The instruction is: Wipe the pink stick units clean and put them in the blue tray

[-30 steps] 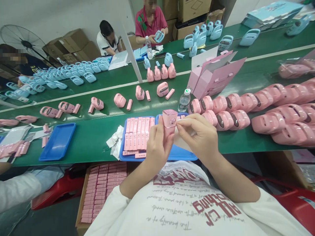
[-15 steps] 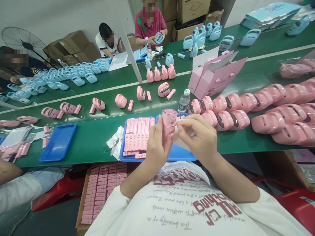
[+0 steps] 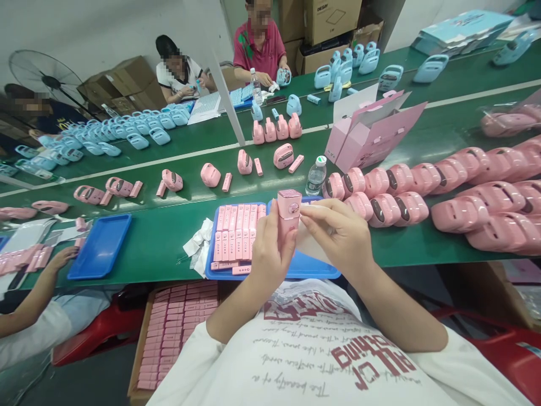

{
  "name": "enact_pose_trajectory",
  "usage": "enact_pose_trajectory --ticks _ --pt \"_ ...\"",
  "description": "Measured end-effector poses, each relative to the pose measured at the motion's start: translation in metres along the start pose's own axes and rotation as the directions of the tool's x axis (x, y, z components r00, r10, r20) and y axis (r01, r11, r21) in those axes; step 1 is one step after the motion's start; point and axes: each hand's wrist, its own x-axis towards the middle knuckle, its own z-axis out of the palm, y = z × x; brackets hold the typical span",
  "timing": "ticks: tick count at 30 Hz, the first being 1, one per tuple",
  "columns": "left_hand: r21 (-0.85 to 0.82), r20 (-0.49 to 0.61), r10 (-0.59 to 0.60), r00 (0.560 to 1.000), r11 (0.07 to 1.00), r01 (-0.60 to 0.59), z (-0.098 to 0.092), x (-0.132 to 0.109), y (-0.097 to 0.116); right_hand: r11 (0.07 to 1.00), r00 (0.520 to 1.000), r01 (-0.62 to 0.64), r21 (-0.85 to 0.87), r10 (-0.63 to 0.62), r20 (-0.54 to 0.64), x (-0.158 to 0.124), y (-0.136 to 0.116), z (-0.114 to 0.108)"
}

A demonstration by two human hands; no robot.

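Note:
My left hand [image 3: 270,251] grips a small pink block-shaped part [image 3: 288,210] and holds it upright above a blue tray [image 3: 315,270]. My right hand [image 3: 340,237] pinches a pale sheet [image 3: 310,239] against the part's right side. The tray holds rows of flat pink bars [image 3: 236,231] on its left half. My white printed shirt fills the bottom of the view.
Rows of pink handled devices [image 3: 443,192] lie on the green belt [image 3: 160,237] to the right. A water bottle [image 3: 316,175] and pink boxes [image 3: 367,132] stand behind the tray. An empty blue tray [image 3: 100,245] and a co-worker's hand [image 3: 61,259] are at left. A box of pink bars [image 3: 169,332] sits below.
My hands and the pink part stay nearly still. The co-worker's hand at left has reached up onto the belt edge. The people across the belt have shifted.

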Motion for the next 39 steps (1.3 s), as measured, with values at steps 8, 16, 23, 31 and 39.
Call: enact_pose_trajectory --ticks 8,16,23,31,39 --pt "0.121 0.020 0.021 1.000 0.992 -0.023 0.005 -0.004 -0.001 0.996 1.000 0.010 -0.085 -0.008 0.025 -0.006 0.007 0.005" --pt "0.119 0.023 0.005 1.000 0.993 -0.007 0.008 -0.006 -0.003 0.961 0.994 0.105 -0.256 -0.108 0.002 -0.006 0.011 0.009" --pt "0.035 0.025 -0.014 1.000 0.999 0.014 0.005 -0.005 -0.004 0.975 0.992 0.115 -0.190 -0.121 -0.024 -0.002 0.007 0.007" --pt "0.011 0.035 -0.013 0.999 1.000 0.012 0.002 -0.004 -0.003 0.982 0.991 0.120 -0.146 -0.128 -0.048 -0.003 0.005 0.006" --pt "-0.004 0.038 -0.031 0.999 1.000 0.031 0.002 -0.005 -0.005 0.985 0.991 0.126 -0.118 -0.131 -0.036 -0.002 0.001 0.008"
